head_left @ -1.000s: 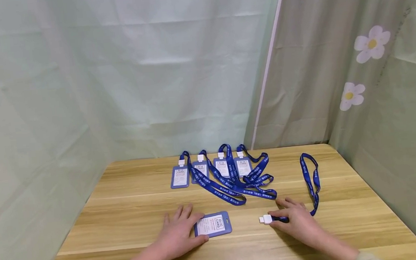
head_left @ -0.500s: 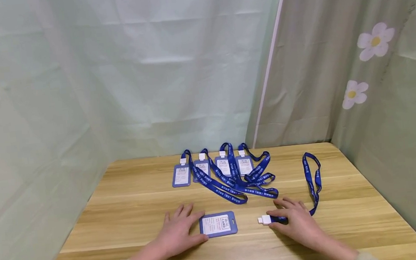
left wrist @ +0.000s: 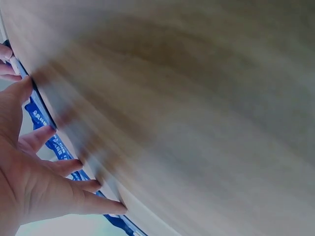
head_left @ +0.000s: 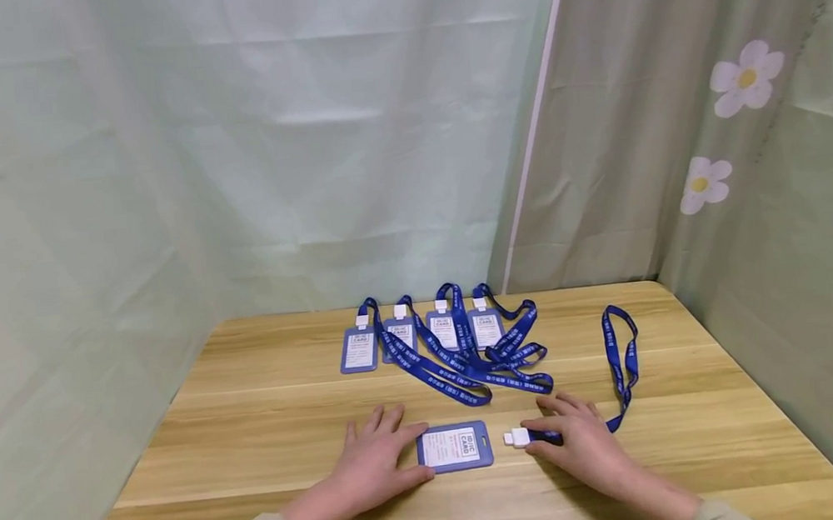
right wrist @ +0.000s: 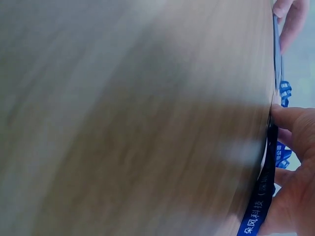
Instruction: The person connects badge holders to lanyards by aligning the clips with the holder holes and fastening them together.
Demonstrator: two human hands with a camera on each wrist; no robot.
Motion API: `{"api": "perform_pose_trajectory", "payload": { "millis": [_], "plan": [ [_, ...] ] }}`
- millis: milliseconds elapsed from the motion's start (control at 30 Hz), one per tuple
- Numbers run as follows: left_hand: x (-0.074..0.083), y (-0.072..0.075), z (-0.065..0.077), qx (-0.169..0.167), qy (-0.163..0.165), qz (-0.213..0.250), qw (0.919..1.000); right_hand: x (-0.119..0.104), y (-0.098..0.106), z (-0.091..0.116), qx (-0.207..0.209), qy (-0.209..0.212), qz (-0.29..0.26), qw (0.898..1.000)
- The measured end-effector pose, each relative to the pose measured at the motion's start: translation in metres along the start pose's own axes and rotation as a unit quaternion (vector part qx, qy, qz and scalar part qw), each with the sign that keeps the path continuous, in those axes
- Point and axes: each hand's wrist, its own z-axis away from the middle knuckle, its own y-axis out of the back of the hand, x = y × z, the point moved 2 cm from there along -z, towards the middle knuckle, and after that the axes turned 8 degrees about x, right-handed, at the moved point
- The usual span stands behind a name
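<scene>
A blue badge holder (head_left: 454,447) with a white ID/IC card lies flat on the table, its slotted end to the right. My left hand (head_left: 376,463) holds its left end by the edges, thumb on the near edge and index finger on the far one. Just right of the slot, a small gap away, is the white clip (head_left: 520,438) of a blue lanyard (head_left: 609,342). My right hand (head_left: 583,445) pinches this lanyard beside the clip between thumb and fingers. In the right wrist view the lanyard's printed strap (right wrist: 257,209) runs back under the hand.
At the back of the wooden table (head_left: 247,377), several badge holders (head_left: 359,349) stand in a row, clipped to blue lanyards (head_left: 435,375) that overlap in a tangle. Pale curtains (head_left: 344,133) hang behind and on both sides.
The left hand and the badge holder have shifted right. My right hand has brought the clip slightly left, so the gap between clip and holder has narrowed.
</scene>
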Motion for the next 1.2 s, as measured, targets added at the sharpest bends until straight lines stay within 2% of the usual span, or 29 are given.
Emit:
{"api": "perform_pose_trajectory", "payload": {
  "millis": [433,1200],
  "plan": [
    [0.004,0.001,-0.001,-0.009,0.007,-0.001,0.9999,-0.007,-0.007,-0.003,-0.004,0.007,-0.006,1.000],
    [0.004,-0.001,-0.003,-0.013,0.023,0.003,0.9997,-0.016,-0.008,-0.007,-0.016,-0.015,-0.006,1.000]
  ]
}}
